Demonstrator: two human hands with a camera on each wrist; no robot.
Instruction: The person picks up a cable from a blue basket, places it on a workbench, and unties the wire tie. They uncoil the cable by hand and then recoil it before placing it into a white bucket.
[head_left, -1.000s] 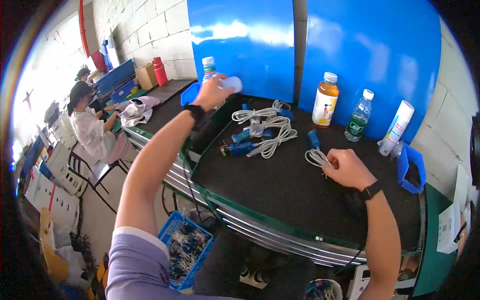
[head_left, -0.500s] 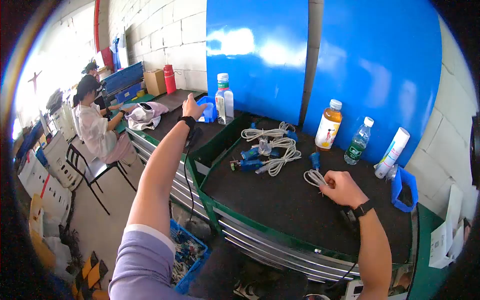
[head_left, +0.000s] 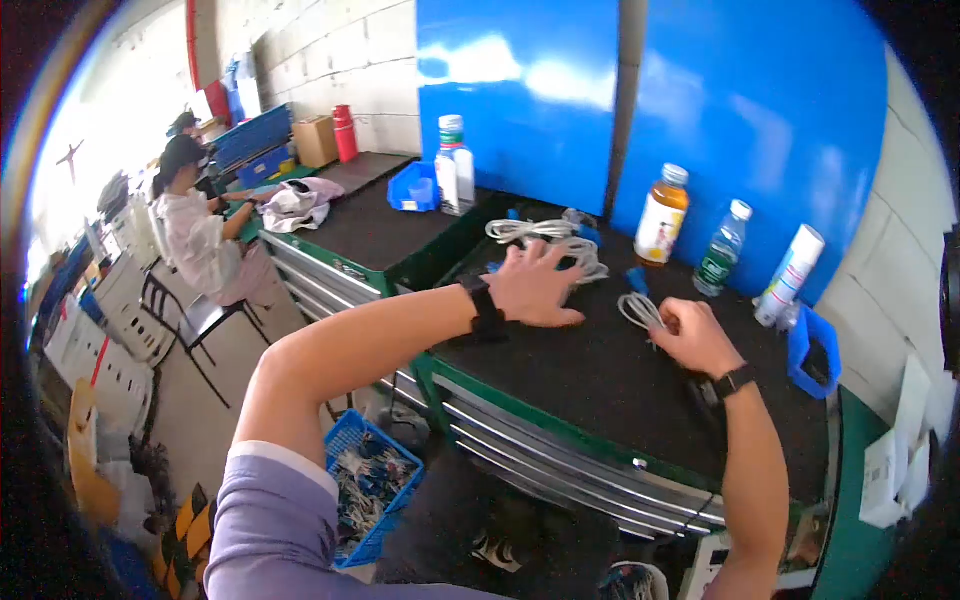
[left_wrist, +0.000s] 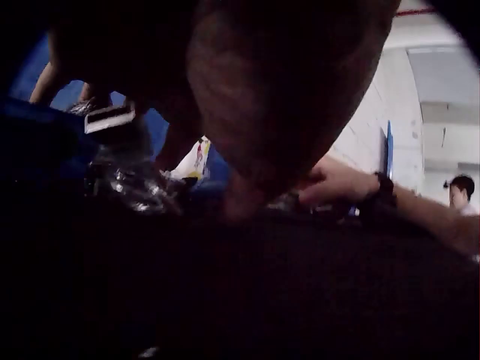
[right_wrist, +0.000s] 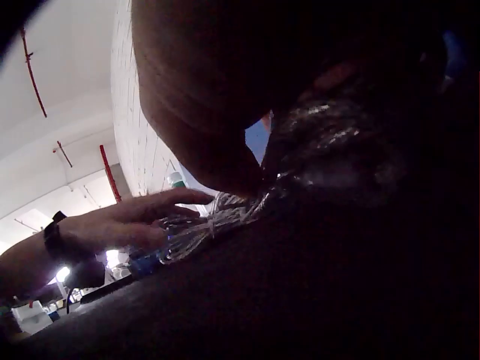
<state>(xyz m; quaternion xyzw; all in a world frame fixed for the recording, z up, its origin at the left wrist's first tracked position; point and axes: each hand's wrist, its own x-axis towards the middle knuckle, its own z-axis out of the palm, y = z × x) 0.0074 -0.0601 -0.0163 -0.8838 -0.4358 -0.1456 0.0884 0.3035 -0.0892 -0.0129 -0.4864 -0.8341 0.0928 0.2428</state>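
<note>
In the head view my left hand (head_left: 537, 285) is spread flat, fingers apart, over a group of coiled grey-white cables (head_left: 520, 230) with blue connectors, partly hiding them. To its right, the curled fingers and thumb of my right hand (head_left: 697, 338) pinch a single coiled cable (head_left: 637, 311), whose blue connector (head_left: 637, 280) points toward the back of the bench. The right wrist view shows the left hand (right_wrist: 112, 225) reaching across the bundled cables (right_wrist: 191, 236). Most of the left wrist view is dark, with the right hand (left_wrist: 341, 184) behind.
Along the back stand a tea bottle (head_left: 661, 215), a green-labelled bottle (head_left: 722, 250) and a white spray can (head_left: 790, 275), near a blue holder (head_left: 813, 352). Leftward are a blue bin (head_left: 413, 187) and another bottle (head_left: 452, 165). A blue basket (head_left: 340, 440) of cables sits below; a person (head_left: 195, 210) sits farther left.
My left hand has let go of a whitish round object near the left bottle and moved right and nearer, over the cables. My right hand keeps its pinch on the coil.
</note>
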